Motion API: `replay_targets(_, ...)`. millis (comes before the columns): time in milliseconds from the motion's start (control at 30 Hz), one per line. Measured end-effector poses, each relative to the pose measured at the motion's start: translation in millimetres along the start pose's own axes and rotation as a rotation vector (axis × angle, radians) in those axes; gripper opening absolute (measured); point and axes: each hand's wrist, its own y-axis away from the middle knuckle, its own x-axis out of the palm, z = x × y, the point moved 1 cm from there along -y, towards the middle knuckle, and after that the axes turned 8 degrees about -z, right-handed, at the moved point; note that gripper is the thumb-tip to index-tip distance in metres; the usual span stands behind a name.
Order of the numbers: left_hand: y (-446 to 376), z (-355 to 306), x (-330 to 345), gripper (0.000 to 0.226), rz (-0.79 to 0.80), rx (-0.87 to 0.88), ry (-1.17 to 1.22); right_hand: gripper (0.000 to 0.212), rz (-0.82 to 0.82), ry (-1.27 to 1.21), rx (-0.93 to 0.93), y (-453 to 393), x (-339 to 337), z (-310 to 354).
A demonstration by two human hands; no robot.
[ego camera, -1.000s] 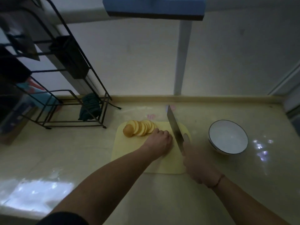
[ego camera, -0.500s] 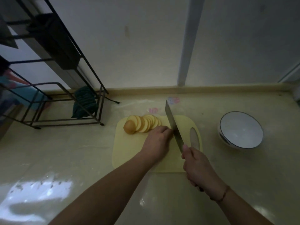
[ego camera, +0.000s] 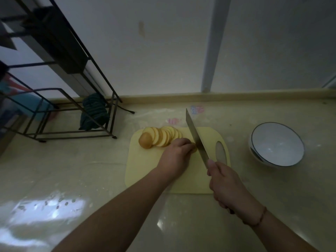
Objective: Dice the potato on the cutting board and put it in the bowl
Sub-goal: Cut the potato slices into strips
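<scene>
Steel cleaver (ego camera: 196,137) has dropped against round potato slices (ego camera: 163,137), right hand (ego camera: 225,184) gripping, left hand (ego camera: 177,155) pinning them.

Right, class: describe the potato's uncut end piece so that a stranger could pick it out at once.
Find the pale yellow cutting board in the middle of the counter. A row of round potato slices fans across its far left corner. The end piece sits at the row's far left: a rounded, darker orange-brown lump, not a flat pale disc.
</scene>
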Motion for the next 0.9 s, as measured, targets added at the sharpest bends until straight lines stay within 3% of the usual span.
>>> replay_targets(900,0,8,2,0.020,-0.005,0.012,0.005,0.047,0.019,0.060,-0.062,-3,6,2)
